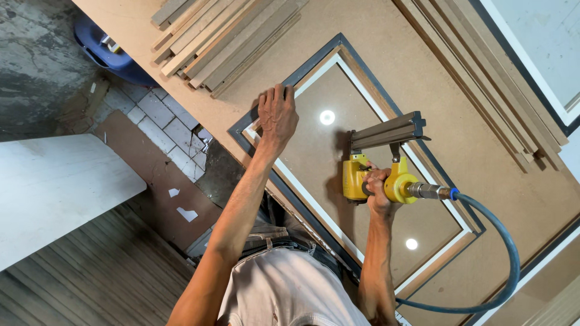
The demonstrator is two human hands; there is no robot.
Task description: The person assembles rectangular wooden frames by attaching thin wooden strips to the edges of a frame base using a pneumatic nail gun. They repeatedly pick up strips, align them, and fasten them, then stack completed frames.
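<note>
A dark picture frame [302, 75] with a white inner edge lies on a brown board table [411, 72], a glossy brown panel [326, 157] inside it. My left hand [277, 115] presses flat on the frame's far-left corner. My right hand [377, 190] grips a yellow pneumatic nail gun [374, 175] over the panel; its grey magazine [386, 130] points away from me. A blue air hose [504, 241] runs from the gun's rear and curves back toward my body.
Stacks of wooden moulding strips lie at the table's far left [217, 36] and along the right [483, 78]. A blue bin [106, 51] sits on the concrete floor beyond the table edge. A white slab [54, 187] lies at left, over a ribbed floor.
</note>
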